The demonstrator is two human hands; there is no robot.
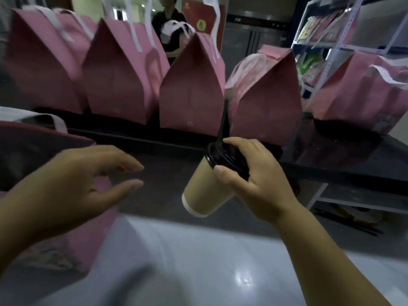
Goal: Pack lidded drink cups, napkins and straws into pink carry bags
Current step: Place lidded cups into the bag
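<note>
One cup (205,191) tilted, lid (223,157) up-right, right hand (256,182) gripping its lid, left hand (88,173) spread, empty

A matt, brown paper cup (205,191) carries a glossy black plastic lid (223,157). Pink carry bags (189,91), dull and matt with white tape-like handles (136,34), stand on a dark, polished tabletop (331,155) that mirrors them. The pale floor (220,272) shines; the shelf rack (344,36) looks like white-painted metal.
</note>
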